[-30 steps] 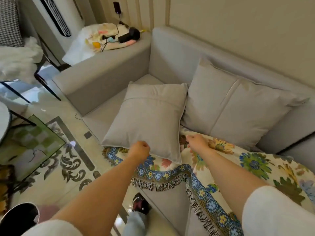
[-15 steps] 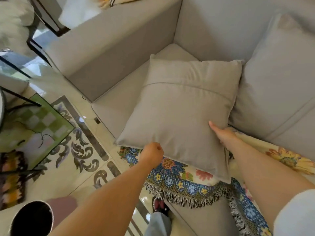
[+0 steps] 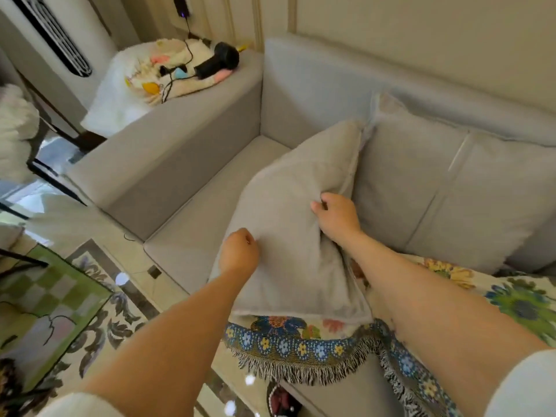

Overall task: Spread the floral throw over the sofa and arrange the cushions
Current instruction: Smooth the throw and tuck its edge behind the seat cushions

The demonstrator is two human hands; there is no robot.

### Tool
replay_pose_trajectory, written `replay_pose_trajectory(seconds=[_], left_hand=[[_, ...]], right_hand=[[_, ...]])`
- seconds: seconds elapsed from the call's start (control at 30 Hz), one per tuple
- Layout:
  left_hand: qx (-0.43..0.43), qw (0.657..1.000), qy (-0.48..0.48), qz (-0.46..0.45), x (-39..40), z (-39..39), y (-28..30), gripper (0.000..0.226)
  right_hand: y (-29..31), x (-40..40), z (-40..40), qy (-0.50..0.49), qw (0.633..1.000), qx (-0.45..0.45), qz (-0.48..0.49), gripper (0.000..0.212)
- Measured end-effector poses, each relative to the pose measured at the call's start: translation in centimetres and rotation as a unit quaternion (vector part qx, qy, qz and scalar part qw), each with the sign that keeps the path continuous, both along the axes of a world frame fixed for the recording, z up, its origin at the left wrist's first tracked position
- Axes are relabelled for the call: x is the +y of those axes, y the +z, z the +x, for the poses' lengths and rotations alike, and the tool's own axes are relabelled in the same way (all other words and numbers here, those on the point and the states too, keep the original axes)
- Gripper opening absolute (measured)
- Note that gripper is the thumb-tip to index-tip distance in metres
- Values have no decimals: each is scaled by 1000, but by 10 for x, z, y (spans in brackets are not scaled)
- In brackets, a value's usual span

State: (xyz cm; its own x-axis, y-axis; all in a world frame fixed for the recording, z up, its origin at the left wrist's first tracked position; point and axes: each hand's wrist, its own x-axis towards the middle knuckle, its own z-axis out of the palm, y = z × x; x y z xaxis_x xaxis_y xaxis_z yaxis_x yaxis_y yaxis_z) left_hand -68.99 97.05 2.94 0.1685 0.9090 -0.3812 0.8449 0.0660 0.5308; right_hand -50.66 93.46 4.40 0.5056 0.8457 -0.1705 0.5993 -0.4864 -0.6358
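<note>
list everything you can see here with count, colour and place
small cushion: 1, grey, on the seat, lower edge over the throw
large cushion: 1, grey, against the backrest
floral throw: 1, cream with blue fringed border, right part of seat
sofa: 1, grey
hair dryer: 1, black, on the far armrest
left hand: grips the small cushion's left side
right hand: pinches its upper right

The sofa is plain pale grey, and the two cushions on it, the near cushion and the far cushion, are the same unpatterned grey. The throw is cream with blue, green, yellow and pink flowers, a blue flowered border and a black-and-white fringe. At near left lies a green checked rug; the floor is cream with grey scrolls.
</note>
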Motion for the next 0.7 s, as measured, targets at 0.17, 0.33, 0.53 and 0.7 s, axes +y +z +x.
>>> replay_pose_trajectory(seconds=[0.17,0.33,0.53,0.7], left_hand=[[-37,995,-66,72,-35,48,89,18],[-80,959,-208,178,-138,125,166,54],[-42,838,-474,266,-313,216,213,71],[-8,750,-619,234,-446,290,246,70]], right_hand=[[88,-95,42,70,990,-112,-47,36],[156,-259,83,63,974,-201,-87,25],[224,-470,122,-6,959,-283,-30,27],[253,-625,154,-62,944,-318,-57,27]])
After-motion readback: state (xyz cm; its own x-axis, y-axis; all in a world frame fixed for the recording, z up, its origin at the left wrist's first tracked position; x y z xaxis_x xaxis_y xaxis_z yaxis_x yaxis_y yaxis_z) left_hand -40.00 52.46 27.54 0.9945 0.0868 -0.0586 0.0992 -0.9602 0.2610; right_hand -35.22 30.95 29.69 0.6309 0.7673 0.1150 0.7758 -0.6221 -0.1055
